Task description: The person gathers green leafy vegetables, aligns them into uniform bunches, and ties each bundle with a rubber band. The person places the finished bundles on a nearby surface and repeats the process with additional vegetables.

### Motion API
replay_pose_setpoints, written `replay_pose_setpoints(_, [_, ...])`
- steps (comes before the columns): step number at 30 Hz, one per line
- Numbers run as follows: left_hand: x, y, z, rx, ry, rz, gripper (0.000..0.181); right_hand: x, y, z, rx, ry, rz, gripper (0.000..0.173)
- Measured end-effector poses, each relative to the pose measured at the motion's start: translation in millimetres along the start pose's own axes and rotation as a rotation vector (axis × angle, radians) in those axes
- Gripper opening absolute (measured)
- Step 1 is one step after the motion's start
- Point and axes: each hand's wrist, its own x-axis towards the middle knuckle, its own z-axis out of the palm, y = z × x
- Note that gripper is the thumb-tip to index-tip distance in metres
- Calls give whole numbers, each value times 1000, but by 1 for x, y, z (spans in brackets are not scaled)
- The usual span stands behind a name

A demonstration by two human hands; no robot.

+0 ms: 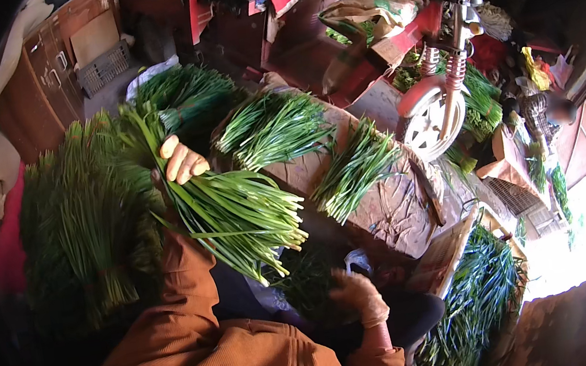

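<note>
My left hand (183, 160), in a pale glove, grips a bunch of long green leaves, likely garlic chives (244, 211), with the pale cut ends fanned toward the lower right. Low at centre, my right hand (357, 294) hangs gloved and blurred above my lap, apart from the bunch; its finger state is unclear. On the covered bench (386, 215) in front lie two loose bunches, one at the left (275, 130) and one nearer the middle (355, 172). Tied bundles of the same greens (92, 220) stand in a large pile at my left.
A plastic crate (519, 253) of loose greens stands at my lower right. Beyond the bench is a motorbike's front wheel (435, 125). Another person (536, 115) is by more bundles at the right. A brown cabinet (48, 71) stands at the upper left.
</note>
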Motion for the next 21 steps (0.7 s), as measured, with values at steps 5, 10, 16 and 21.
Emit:
replay_pose_setpoints(5, [9,-28,3,-43,-179,-57,15,31,-94,-72,838,308,-298,19])
replay_pose_setpoints(10, [21,-52,0,-104,-300,-110,13,46,-138,-73,306,428,-622,63])
replay_pose_setpoints(16, [27,-59,-4,-120,-345,-137,12,37,-147,-61,446,434,-706,53])
replay_pose_setpoints(21, [19,-62,-14,-131,-331,-148,18,43,-140,-55,857,315,-624,26])
